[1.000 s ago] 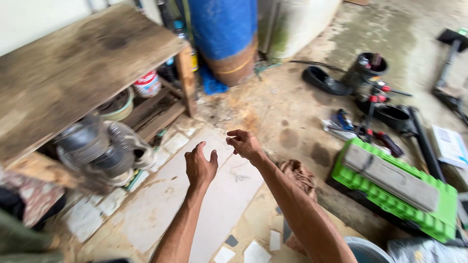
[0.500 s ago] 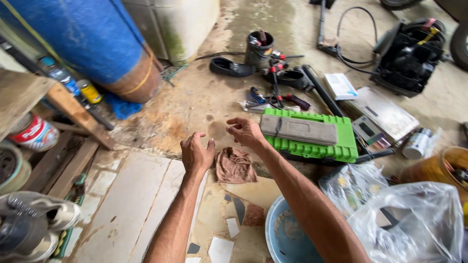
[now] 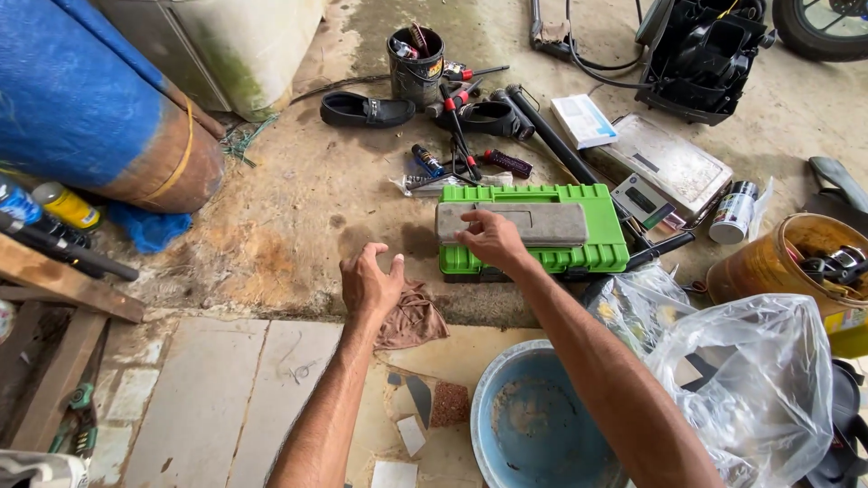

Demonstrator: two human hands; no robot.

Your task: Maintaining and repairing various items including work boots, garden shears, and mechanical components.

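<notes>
Figure: Two bare hands over a workshop floor, the right one on a green tool case.

From the left, my left hand (image 3: pixel 369 282) hovers open, fingers spread and curled, gripping nothing, just above the near edge of a brown rag (image 3: pixel 411 314) that lies crumpled on the floor (image 3: pixel 271 217). To its right and a little farther from me, my right hand (image 3: pixel 493 239) rests on the near edge of the grey handle panel (image 3: pixel 512 222) of the green tool case (image 3: pixel 533 230), fingers bent down onto it, not closed around anything. The case lies flat, its long axis running left to right across my view, so the right hand is plainly the nearer. Bare concrete lies open left of the case; its right end is crowded by a digital scale (image 3: pixel 669 167) and a spray can (image 3: pixel 734 212), and a blue basin (image 3: pixel 533 425) sits near me.
</notes>
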